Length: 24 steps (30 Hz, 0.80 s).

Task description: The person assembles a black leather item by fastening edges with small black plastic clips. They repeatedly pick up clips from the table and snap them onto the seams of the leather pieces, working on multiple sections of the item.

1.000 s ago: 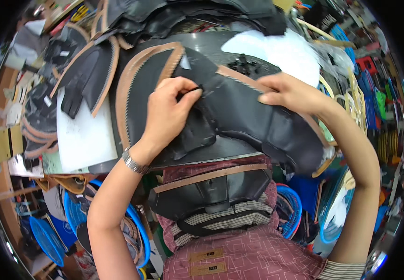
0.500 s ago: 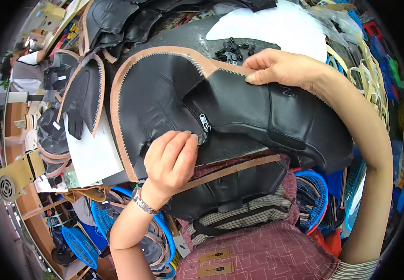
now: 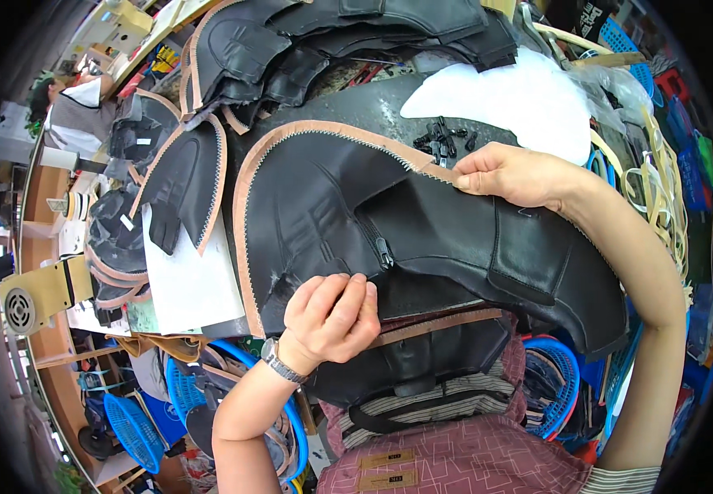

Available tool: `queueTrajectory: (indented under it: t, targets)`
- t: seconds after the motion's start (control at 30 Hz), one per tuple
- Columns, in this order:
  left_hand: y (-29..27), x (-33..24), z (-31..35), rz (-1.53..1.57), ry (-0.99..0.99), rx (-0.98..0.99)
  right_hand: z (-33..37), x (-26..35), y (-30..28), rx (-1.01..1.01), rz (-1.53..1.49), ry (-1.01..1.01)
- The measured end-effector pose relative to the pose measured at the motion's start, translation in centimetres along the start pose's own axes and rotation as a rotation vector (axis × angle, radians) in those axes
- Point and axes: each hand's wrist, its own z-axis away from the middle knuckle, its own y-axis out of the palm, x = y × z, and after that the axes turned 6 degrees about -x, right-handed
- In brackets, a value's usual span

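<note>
A black leather boot upper (image 3: 323,193) with a brown, zigzag-stitched edge spreads in front of me over a dark work surface. A short zip with a metal slider (image 3: 384,253) is set into its middle. My left hand (image 3: 332,317) is closed on the leather's near edge, just below the zip; its fingertips are tucked from sight. At the far brown edge my right hand (image 3: 504,174) pinches the upper between thumb and fingers. Another black leather piece (image 3: 438,350) with a brown strip lies nearer me, across my lap.
More black uppers (image 3: 373,37) are stacked beyond. Several black zip sliders (image 3: 443,136) and a white sheet (image 3: 500,103) lie past my right hand. Cut pieces (image 3: 179,181) rest at the left on white paper (image 3: 192,280). Blue baskets (image 3: 134,432) stand below, and a person (image 3: 81,115) is at far left.
The whole view has shifted, so the scene sits lower and farther right. Both hands keep their hold on the upper, and the leather near my left hand creases differently.
</note>
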Motion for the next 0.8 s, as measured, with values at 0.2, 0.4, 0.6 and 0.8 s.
queueTrajectory:
  t: [0.2, 0.4, 0.6, 0.8]
  targets:
    - [0.2, 0.0, 0.2, -0.006, 0.015, 0.027, -0.4, -0.3, 0.0, -0.066, 0.073, -0.030]
    - [0.5, -0.2, 0.5, -0.012, -0.002, 0.030, -0.8, -0.5, -0.2, -0.066, 0.203, -0.119]
    - [0.2, -0.3, 0.6, -0.004, -0.030, 0.012, -0.1, 1.0, 0.6, -0.107, 0.179, -0.285]
    - [0.2, -3.1, -1.5, 0.038, -0.173, -0.017, 0.7, 7.9, -2.1, 0.012, 0.641, -0.377]
